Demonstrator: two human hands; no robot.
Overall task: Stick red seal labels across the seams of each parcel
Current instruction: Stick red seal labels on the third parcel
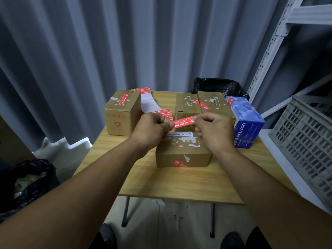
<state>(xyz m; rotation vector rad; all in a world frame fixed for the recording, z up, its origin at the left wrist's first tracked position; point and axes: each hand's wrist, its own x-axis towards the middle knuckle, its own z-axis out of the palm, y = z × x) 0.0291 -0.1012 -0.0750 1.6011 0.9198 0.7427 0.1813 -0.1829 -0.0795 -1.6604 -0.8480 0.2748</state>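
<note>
Both hands are raised just above the box (181,155), which sits closed near the middle of the table (179,184). Between them they stretch one red label (183,121) over its far edge: the left hand (150,130) pinches the label's left end between thumb and curled fingers, and the right hand (213,130) pinches the right end the same way. The box's top bears a white slip and torn white scraps, and a red seal is stuck on its front face. Behind and left of the box stands the left box (122,112), shut, with a red seal on top. A strip (150,103) of labels — mostly bare white backing, red ones at both ends — drapes from beside it down toward the left hand. Directly behind the box sit two back boxes (186,106), closed, with red seals on their tops. Right of the box is a blue box (248,123), also shut. What any of these cartons holds cannot be seen. Further right of the box, off the table, is a grey crate (309,133), its inside out of view. Left of the box, down on the floor, a black bag (27,180) gapes open with pale crumpled scraps in it — and a far bag (221,87), behind the back boxes, hides its contents.
</note>
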